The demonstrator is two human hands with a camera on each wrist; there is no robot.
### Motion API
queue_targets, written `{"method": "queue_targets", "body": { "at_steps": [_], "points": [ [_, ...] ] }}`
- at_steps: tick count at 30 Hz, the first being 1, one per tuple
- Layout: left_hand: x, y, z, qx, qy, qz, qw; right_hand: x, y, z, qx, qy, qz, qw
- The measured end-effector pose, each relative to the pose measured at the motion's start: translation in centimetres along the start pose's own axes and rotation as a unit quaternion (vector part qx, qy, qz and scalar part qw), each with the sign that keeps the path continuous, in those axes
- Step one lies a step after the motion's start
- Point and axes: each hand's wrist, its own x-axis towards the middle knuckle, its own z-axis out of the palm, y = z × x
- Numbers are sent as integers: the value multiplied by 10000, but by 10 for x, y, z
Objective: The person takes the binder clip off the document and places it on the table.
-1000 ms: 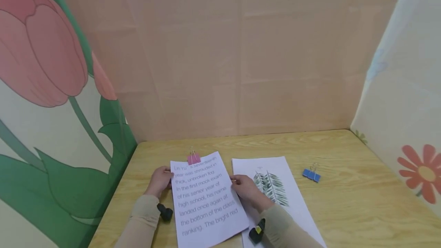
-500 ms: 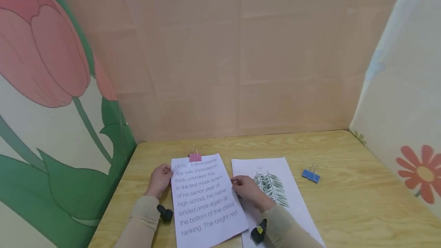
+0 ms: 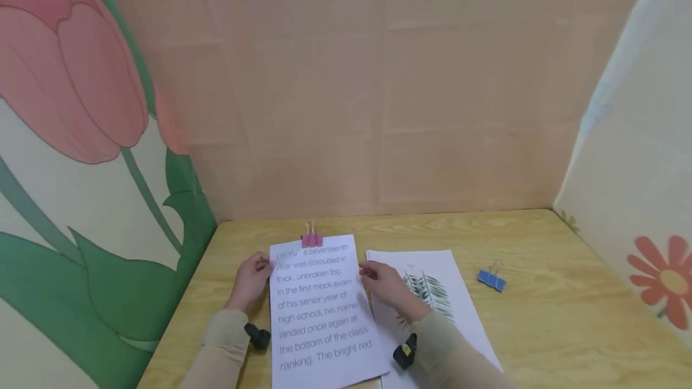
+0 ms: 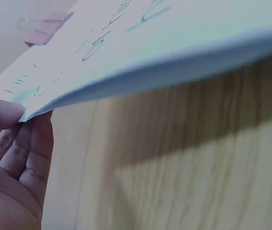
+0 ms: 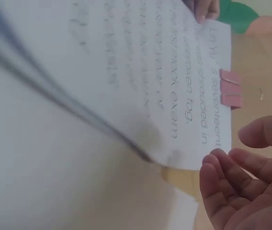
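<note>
A stack of white printed sheets (image 3: 321,311) is raised off the table at its left side, with a pink binder clip (image 3: 312,240) on its top edge, wire handles up. My left hand (image 3: 251,281) pinches the stack's left edge, thumb on top and fingers beneath, as the left wrist view shows. By the right edge is my right hand (image 3: 386,286); in the right wrist view its thumb stands apart from the loosely bent fingers (image 5: 211,184), which are right at the paper's edge. The clip (image 5: 231,89) is a little beyond them.
A second stack of paper (image 3: 467,323) with a printed leaf picture lies on the wooden table (image 3: 567,323), partly under my right forearm. Farther right lies a blue binder clip (image 3: 491,280). Flower-printed panels and a plain backdrop (image 3: 303,89) enclose the table.
The clipped stack has turned slightly and its top end has shifted up and right, pink clip with it. My right fingers have moved a little up along the right edge.
</note>
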Motion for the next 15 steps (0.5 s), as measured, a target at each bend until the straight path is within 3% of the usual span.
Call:
{"method": "queue_targets", "body": {
  "at_steps": [8,15],
  "points": [
    [-6,8,-1,-26,28,352,9994,13,-40,-11,-370,323,-920,9946],
    [-11,9,2,-13,-66,782,9969,25,-65,-18,-769,847,-1753,9779]
  ]
}}
